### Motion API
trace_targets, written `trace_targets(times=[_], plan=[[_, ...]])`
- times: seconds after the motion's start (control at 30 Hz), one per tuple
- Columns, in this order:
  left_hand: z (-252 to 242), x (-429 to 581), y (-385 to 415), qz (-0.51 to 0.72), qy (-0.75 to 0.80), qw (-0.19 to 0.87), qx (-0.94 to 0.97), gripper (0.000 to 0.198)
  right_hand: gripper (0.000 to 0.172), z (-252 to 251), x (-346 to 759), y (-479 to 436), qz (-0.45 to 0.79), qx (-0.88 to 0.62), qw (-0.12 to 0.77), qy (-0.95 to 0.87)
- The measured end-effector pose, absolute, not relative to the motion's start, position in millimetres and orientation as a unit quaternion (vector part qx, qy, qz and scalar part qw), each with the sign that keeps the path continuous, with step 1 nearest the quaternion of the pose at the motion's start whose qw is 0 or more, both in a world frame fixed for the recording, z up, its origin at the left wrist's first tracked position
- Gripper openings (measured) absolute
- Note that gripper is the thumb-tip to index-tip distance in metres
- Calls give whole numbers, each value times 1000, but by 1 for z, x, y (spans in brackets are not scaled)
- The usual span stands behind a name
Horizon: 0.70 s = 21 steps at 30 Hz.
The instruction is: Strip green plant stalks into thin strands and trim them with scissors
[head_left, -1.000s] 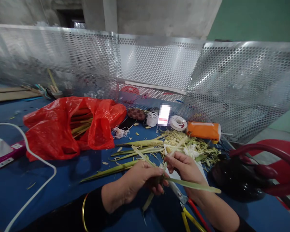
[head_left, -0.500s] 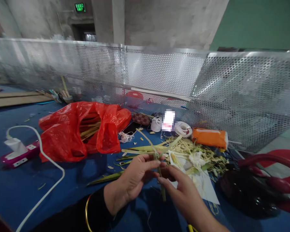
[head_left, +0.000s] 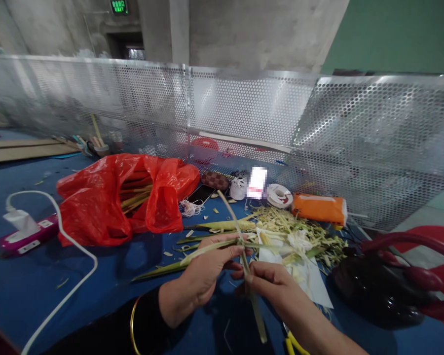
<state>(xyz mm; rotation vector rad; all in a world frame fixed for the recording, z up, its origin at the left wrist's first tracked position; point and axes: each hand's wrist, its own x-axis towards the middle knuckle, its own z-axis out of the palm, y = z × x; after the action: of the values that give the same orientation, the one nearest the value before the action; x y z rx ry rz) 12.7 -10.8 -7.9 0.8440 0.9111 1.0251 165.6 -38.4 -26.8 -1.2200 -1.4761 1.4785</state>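
Observation:
Pale green plant-leaf strips (head_left: 257, 320) cross one another between my two hands, over the blue table. My left hand (head_left: 200, 268), below a gold bangle, pinches them where they cross, thumb on top. One strip end points up and away, others stick out to the left and right. My right hand (head_left: 272, 283) is closed on the strip that hangs down toward me, a little below the crossing. Longer green leaves (head_left: 163, 270) lie on the table beyond my left hand. Whether the strips are knotted or only folded at the crossing I cannot tell.
A red plastic bag (head_left: 96, 202) of dried strips stands left, near a purple power strip (head_left: 29, 236) with a white cable. Plant scraps (head_left: 303, 224) and white paper (head_left: 320, 286) lie right, beside a dark kettle (head_left: 377, 291). Yellow-handled tool (head_left: 294, 343) at the front; perforated metal screen (head_left: 244, 108) behind.
My right hand has shifted slightly right and pulled a strip down toward me, so a longer end hangs. One strip now lies leftward across my left hand. The view has tilted slightly.

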Motion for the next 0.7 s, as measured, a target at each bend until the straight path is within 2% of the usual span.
trace_targets(times=[0.07,0.27,0.43,0.7], plan=[[-8,12,-10,466,407,686,383,31,30,-24,165,-40,564,-464,359,-581],[-11,13,-8,472,391,684,394,33,27,-19,162,-43,379,-470,369,-706],[-13,15,-7,458,409,665,425,30,22,-20,161,-44,324,-471,359,-738],[-12,11,-6,418,413,697,410,30,17,-26,160,-44,236,-496,305,-778]])
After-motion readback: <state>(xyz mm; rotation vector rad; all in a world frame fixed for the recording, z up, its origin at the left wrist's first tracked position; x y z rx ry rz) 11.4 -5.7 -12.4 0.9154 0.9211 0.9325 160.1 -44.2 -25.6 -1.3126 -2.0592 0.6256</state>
